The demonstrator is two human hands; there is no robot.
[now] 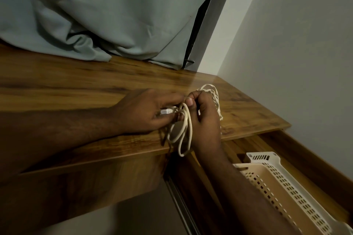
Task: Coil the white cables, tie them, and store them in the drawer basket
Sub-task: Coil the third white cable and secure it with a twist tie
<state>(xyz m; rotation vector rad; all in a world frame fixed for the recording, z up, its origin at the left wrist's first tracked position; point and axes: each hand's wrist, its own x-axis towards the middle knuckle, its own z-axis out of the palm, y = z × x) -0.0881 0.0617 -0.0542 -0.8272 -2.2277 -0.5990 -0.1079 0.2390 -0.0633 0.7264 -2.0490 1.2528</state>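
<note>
A white cable [186, 129] is gathered into loose loops over the front edge of the wooden desk [95, 86]. My right hand [203, 118] grips the bundle near its middle, with more loops [214, 91] sticking out behind the fist. My left hand [149, 112] pinches the cable's end at its clear plug [166, 111], close to the right hand. A cream perforated plastic basket [286, 183] sits in the open drawer [313, 160] at the lower right, under my right forearm.
A grey-green curtain [114, 15] hangs down onto the back of the desk. A pale wall [305, 53] closes the right side. The drawer's metal rail [179, 202] runs along its left side. A white basket rim [261, 156] shows behind the cream one.
</note>
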